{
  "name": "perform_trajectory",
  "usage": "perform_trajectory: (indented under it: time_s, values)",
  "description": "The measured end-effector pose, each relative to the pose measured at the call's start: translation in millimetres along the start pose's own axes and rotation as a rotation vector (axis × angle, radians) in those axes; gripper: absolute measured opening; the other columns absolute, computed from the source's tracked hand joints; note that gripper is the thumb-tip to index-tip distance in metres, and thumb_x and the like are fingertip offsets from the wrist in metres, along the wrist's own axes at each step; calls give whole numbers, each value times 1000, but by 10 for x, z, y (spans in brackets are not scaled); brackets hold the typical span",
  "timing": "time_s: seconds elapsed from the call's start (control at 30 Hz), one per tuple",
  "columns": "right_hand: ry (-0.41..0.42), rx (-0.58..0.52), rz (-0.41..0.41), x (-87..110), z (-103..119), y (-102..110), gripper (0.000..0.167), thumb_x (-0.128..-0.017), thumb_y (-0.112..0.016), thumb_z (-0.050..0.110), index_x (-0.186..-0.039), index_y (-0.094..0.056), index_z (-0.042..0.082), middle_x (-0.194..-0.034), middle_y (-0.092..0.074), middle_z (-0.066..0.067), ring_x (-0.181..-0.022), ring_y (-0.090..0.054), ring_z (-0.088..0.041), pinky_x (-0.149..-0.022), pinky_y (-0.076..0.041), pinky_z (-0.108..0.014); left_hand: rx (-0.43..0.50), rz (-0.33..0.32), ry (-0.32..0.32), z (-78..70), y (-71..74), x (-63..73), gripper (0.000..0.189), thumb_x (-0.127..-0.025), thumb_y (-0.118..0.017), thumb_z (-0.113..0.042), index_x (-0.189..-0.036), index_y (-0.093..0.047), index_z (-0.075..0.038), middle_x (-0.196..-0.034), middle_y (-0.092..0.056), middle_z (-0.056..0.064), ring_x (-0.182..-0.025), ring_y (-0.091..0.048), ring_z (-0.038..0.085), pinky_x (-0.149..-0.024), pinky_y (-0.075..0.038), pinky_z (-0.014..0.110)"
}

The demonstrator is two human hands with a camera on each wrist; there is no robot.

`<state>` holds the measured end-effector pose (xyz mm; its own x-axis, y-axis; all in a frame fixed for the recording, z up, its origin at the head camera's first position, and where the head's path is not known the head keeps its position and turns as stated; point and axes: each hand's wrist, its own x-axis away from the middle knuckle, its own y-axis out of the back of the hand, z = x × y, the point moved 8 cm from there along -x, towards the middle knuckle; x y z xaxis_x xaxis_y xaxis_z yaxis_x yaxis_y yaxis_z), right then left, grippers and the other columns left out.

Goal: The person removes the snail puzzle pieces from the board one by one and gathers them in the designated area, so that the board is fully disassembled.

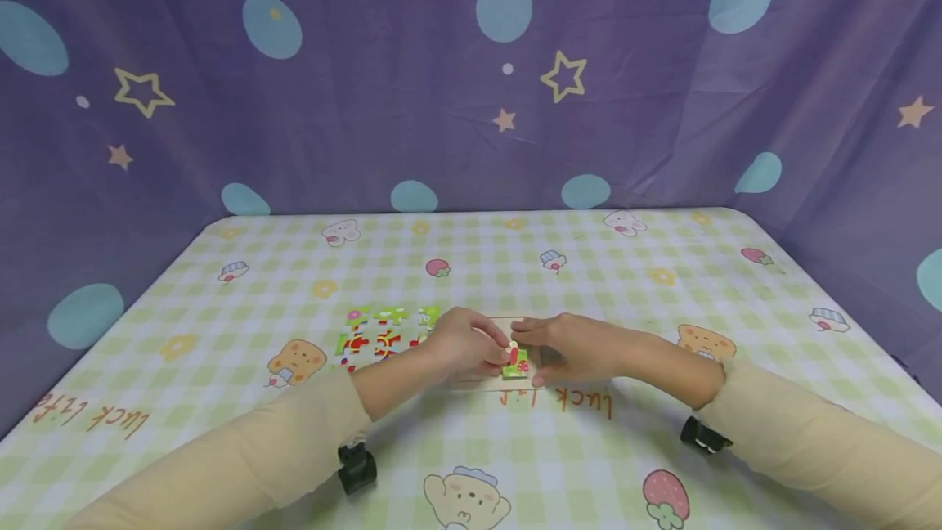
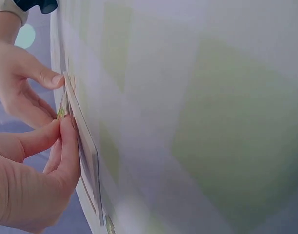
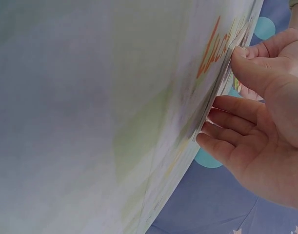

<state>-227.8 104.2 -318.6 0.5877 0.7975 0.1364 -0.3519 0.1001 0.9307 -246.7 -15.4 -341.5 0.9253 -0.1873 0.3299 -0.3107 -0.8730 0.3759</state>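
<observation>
My left hand (image 1: 471,342) pinches a small jigsaw piece (image 2: 61,113) between thumb and forefinger, low over a thin wooden puzzle board (image 2: 85,141). The fingers hide most of that piece. On the board's right part lies a green jigsaw piece (image 1: 514,370) with a red round print. My right hand (image 1: 574,346) holds the board at its right side, thumb at the near corner and fingers along the far part of the edge. In the right wrist view, the fingertips (image 3: 202,137) touch the board's edge. The hands hide much of the board.
Several loose jigsaw pieces (image 1: 379,317), green with red and white prints, lie to the left of the board, partly behind the left forearm. A checked tablecloth (image 1: 353,268) covers the table. A purple curtain (image 1: 412,105) hangs behind it.
</observation>
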Motion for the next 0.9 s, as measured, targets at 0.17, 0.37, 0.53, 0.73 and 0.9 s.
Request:
perform_trajectory:
  time_s: [0.17, 0.37, 0.53, 0.73, 0.9]
  values:
    - [-17, -5, 12, 1, -10, -13, 63, -89, -68, 27, -141, -46, 0, -150, -41, -17, -139, -41, -30, -108, -42, -43, -11, -33, 31, 63, 130, -22, 9, -75, -77, 0, -83, -72, 0, -70, -70, 5, -56, -66, 9, -64, -59, 26]
    - [-35, -16, 17, 6, -22, -14, 63, -89, -68, 27, -141, -45, 1, -151, -40, -16, -141, -39, -30, -109, -41, -42, -5, -53, 56, 145, 307, 1, 10, -75, -77, 0, -83, -71, 1, -74, -72, 7, -57, -66, 9, -65, -59, 27]
    - [-44, -17, 20, 10, -30, -22, 64, -89, -68, 28, -142, -44, 1, -151, -40, -17, -141, -38, -31, -109, -40, -43, -38, -45, 87, 219, 447, 62, 12, -77, -78, -4, -86, -71, 0, -80, -74, 8, -60, -68, 10, -67, -59, 27]
    - [-49, -12, 23, 16, -31, -33, 64, -89, -68, 27, -142, -43, 1, -151, -39, -16, -142, -37, -30, -109, -41, -43, 17, -28, 88, 333, 609, 127, 16, -78, -76, 0, -93, -71, 4, -91, -74, 12, -63, -69, 9, -66, -59, 26]
    - [-44, -13, 24, 12, -26, -28, 64, -89, -68, 27, -143, -43, 1, -152, -39, -15, -142, -36, -30, -110, -40, -43, -26, -56, 87, 403, 766, 200, 16, -79, -75, -2, -94, -72, 3, -90, -74, 11, -65, -69, 11, -67, -59, 28]
